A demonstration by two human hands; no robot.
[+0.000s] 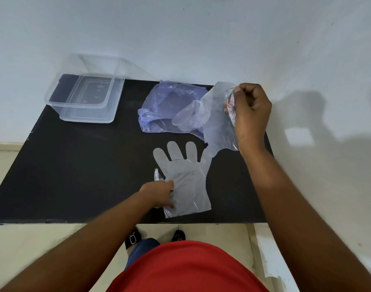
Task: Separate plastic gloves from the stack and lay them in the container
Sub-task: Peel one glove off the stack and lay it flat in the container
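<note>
1. At the near edge of the black table (75, 175), the left hand (159, 193) is closed in a pinch on the cuff-side edge of the flat glove (185, 180), which lies spread on the surface, fingers pointing away.
2. Judgement: the glove lies flat and single. The step is best done by lifting it from that pinched edge slowly, so the thin film does not fold or cling to the table, and carrying it flat to the container.
3. Further out on the right, the right hand (251, 111) is fisted shut on the held gloves (217, 121), a clear bundle raised off the table. It drapes over the purple bag (163, 104), which lies crumpled beneath it.
4. At the far left corner stands the container (85, 98), clear, open, apparently without gloves, well apart from both hands.
5. Markings: no brand, label or legible writing is visible on any item.
</note>
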